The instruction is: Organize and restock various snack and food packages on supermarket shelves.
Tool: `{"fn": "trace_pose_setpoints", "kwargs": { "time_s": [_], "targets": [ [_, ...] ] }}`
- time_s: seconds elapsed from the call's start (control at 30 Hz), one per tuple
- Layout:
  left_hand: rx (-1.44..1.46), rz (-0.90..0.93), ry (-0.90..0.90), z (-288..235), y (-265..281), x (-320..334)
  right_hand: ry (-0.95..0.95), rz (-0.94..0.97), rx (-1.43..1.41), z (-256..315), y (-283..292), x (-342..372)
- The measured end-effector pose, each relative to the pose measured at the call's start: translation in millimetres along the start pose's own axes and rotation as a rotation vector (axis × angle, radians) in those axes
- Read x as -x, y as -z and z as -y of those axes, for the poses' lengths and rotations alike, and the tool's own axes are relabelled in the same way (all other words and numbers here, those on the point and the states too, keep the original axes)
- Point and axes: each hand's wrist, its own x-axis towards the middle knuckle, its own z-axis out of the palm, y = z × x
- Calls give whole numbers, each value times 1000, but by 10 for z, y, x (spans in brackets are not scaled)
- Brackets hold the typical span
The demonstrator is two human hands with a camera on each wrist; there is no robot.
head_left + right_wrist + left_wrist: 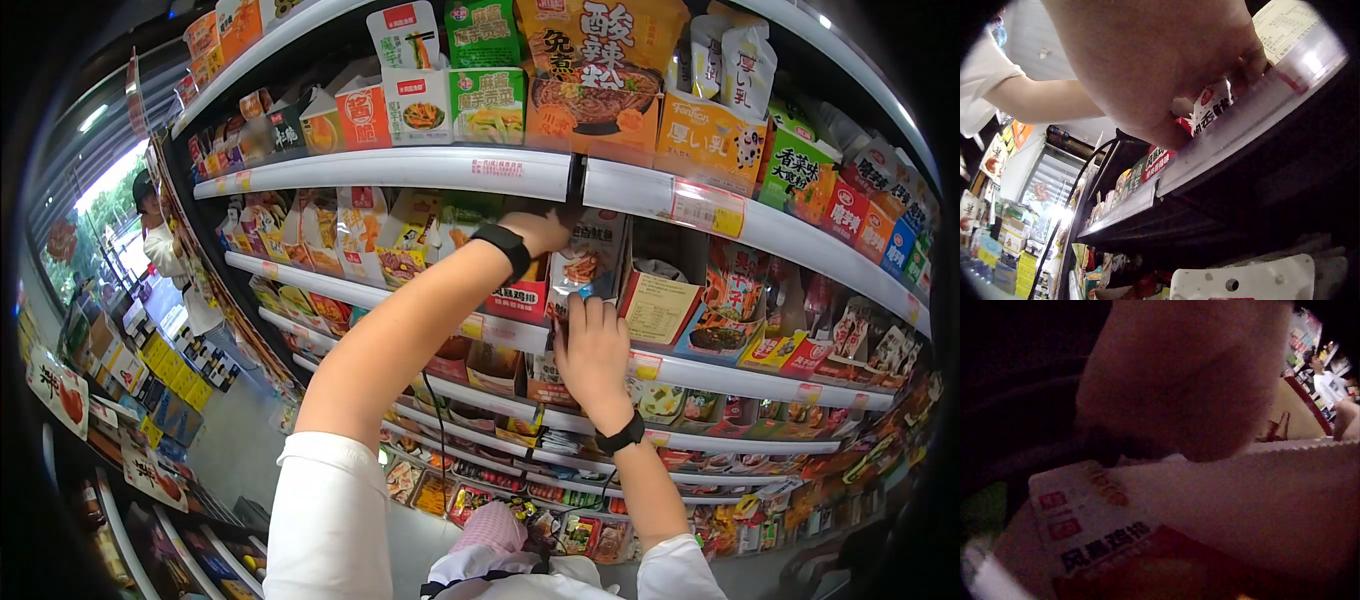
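And here we are at the snack shelves, both hands in among the stock! The left hand (540,232) reaches in beneath the upper shelf rail (400,172), right by the top left of the grey-and-white packet (588,262) with food pictured on its front. Its fingertips are lost in shadow, so whether it grasps the packet, I cannot tell. The left wrist view has that hand over a pale box (1104,531) with dark lettering and a red lower part, fingers hidden there too.

Now down to the right hand (595,350): released, no clench about it, fingers pointing up and touching the packet's lower front, thumb off to the left. The packet stands upright on its shelf, just above those fingertips and to the right of the left hand (a snug spot, this one!). On its left sits a red chicken box (515,300); on its right, a carton (660,300) with a yellowish printed panel.

The right wrist view looks up along the clear shelf edge (1229,140), the hand above it, and a white packet top (1241,281) with a round hole lower down. Dark bands circle both wrists, and over at the left a person in white (180,255) stands near stacked boxes.
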Motion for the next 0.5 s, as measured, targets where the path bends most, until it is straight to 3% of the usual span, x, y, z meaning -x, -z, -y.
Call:
{"fn": "trace_pose_setpoints", "kwargs": {
  "time_s": [0.13, 0.3, 0.37, 0.43, 0.5],
  "targets": [
    [-74, 39, 50, -803, 705, 532, -5, -4, -13, -7, -14, 10],
    [-331, -19, 22, -969, 731, 642, 3, 9, -31, -4, 0, -3],
    [-212, 225, 76, -1043, 879, 656, -13, 16, 16, -5, -16, 27],
    [-194, 148, 59, -942, 787, 572, -4, 5, 20, -8, -30, 34],
    [-124, 358, 131, -1011, 946, 583, -14, 5, 37, 9, -41, 25]
  ]
}}
